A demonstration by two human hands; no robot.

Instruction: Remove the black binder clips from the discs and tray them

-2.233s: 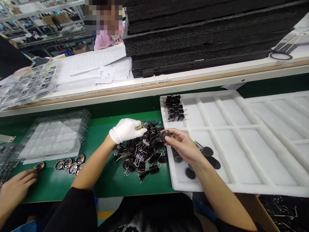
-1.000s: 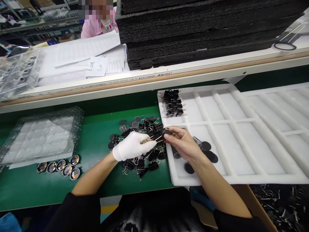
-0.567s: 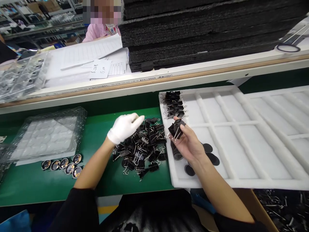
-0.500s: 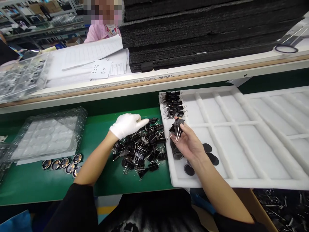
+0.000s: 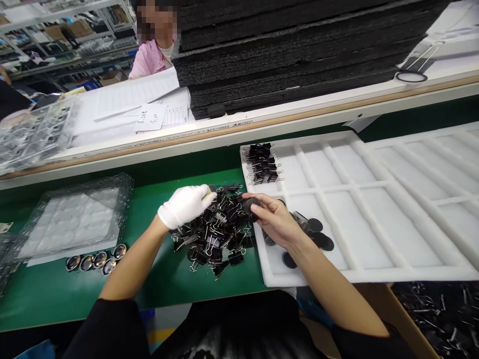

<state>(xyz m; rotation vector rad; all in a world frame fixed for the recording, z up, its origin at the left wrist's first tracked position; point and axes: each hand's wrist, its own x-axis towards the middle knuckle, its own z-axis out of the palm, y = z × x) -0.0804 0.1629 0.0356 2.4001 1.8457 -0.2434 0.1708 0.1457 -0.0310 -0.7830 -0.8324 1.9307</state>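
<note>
My left hand (image 5: pixel 186 205), in a white glove, hovers over the left side of a heap of black binder clips (image 5: pixel 215 242) on the green table. Its thumb and fingers pinch the edge of a small grey disc (image 5: pixel 212 188). At the heap's right edge my bare right hand (image 5: pixel 279 219) grips a black round disc (image 5: pixel 251 205) between thumb and fingers. Whether a clip is still attached behind that disc is hidden. Under and beside the right hand, several dark discs (image 5: pixel 322 241) lie in the near left compartment of the white foam tray (image 5: pixel 355 275).
Clips stand in a row (image 5: pixel 263 163) in the tray's far left compartment. Clear plastic trays (image 5: pixel 75 214) and several shiny round parts (image 5: pixel 100 259) lie left. A white ledge (image 5: pixel 209 132) runs behind, bearing black foam sheets (image 5: pixel 299 55). A person (image 5: pixel 149 57) sits beyond.
My right hand has moved left and down from the tray's edge, and a disc face now shows where clip handles did. My left hand has shifted slightly left, with a grey disc now visible at its fingertips.
</note>
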